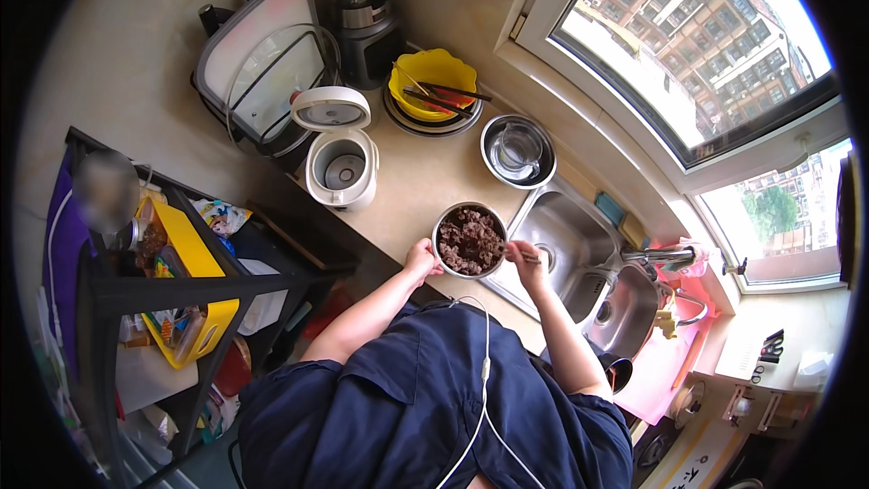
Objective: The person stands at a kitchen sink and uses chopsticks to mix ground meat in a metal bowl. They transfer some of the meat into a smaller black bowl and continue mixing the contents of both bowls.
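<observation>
A round metal bowl [502, 216] is in front of me at the counter's front edge. In it lies a dark purple-brown, clumpy food that looks like cooked rice [467, 244], with a hollow near its middle. My left hand [422, 259] grips the bowl's left rim. At the right rim, my right hand [526, 261] holds a slim utensil [533, 259] whose tip reaches the food; its exact kind is hard to tell. A small white rice cooker [363, 190] stands behind and left of the bowl, its lid [333, 109] raised.
Right of the bowl is a double stainless-steel sink [574, 217] with a faucet [662, 255]. A metal basin [490, 161] holds a clear glass vessel [520, 149]. Behind are a yellow bowl [445, 66] with chopsticks, a blender [370, 41] and a cutting board [271, 27]. A black shelf rack [204, 285] stands left.
</observation>
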